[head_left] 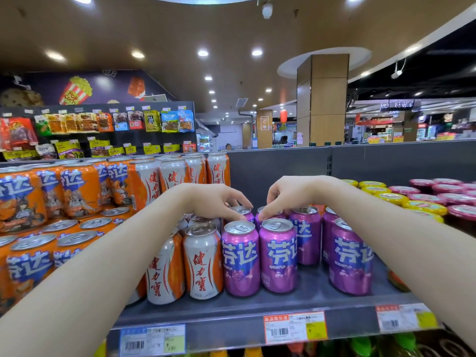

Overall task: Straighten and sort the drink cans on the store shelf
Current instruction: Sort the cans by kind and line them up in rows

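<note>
Purple cans (278, 256) on shelf (309, 287), one gripped by left hand (213, 202), one by right hand (286, 195)

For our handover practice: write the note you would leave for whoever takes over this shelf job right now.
Left hand grips the top of the left rear purple can; right hand grips the right rear purple can.
Two front purple cans stand together, labels forward, beside the white-and-orange cans.
Left to do: other purple cans stand apart to the right with bare shelf between; probably close the gaps.
</note>
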{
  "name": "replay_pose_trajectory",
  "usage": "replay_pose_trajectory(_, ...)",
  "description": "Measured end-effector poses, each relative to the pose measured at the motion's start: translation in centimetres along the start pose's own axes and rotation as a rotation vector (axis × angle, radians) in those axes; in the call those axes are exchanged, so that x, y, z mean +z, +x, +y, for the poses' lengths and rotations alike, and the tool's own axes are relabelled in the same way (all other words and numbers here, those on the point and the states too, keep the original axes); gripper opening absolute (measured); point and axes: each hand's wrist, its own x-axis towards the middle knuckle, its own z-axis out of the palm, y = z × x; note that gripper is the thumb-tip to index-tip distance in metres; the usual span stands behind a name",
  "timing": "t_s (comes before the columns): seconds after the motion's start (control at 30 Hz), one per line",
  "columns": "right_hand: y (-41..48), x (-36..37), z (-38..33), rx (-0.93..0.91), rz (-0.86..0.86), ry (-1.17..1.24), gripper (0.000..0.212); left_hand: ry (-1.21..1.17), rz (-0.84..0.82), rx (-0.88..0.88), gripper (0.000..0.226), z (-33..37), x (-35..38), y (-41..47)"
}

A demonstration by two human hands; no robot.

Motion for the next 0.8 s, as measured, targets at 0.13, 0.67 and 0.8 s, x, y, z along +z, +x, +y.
replay_pose_trajectory(0.13, -0.3, 0.2, -0.4, 0.01, -0.027, -0.022, 0.058, -0.013, -0.025, -0.027, 0.05, -0.1, -0.2, -0.1)
replay_pose_trajectory(0.67, -3.6, -1.9, 2.3, 0.122, -0.083, -0.302, 0.052, -0.081, 0.122, 0.039, 0.06, 4.7, 0.9, 0.9)
replay_pose_trajectory(0.8, -4.5, -2.1, 2.1, 0.018, -0.108, -0.197, 0.057, 0.033, 0.092, 0.071, 0.049, 5.7, 1.4, 1.6)
